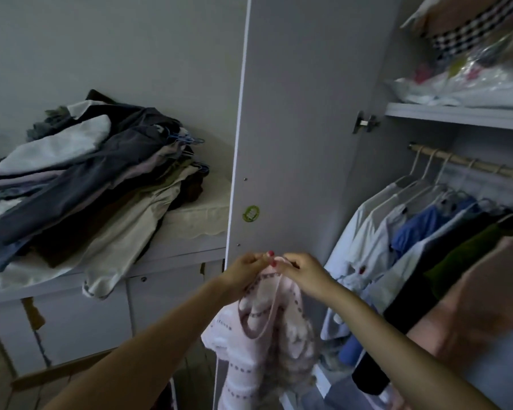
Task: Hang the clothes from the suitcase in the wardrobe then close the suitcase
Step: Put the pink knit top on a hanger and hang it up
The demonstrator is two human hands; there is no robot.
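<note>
Both hands were raised together in front of the open wardrobe door (293,128), each grasping the top of a pale pink garment (261,329). The left hand (243,273) pinched the fabric's upper edge with curled fingers, and the right hand (305,275) pinched it just beside, the two grips almost touching. The garment, patterned with dark dotted bands, hung down between the forearms, its thin strap looping below the hands.

To the right, inside the wardrobe, a rail (471,164) carried white hangers and a tight row of hung clothes (421,241): white, blue, black, olive and pink pieces, which crowded the space close beside the right forearm. Above the rail, a shelf (456,115) held plastic-wrapped bundles (468,81).

To the left, beyond the door's edge, a heap of dark and beige clothes (80,187) with blue hangers lay on a low white table (187,241). The door bore a round green sticker (251,213). The suitcase was out of view.
</note>
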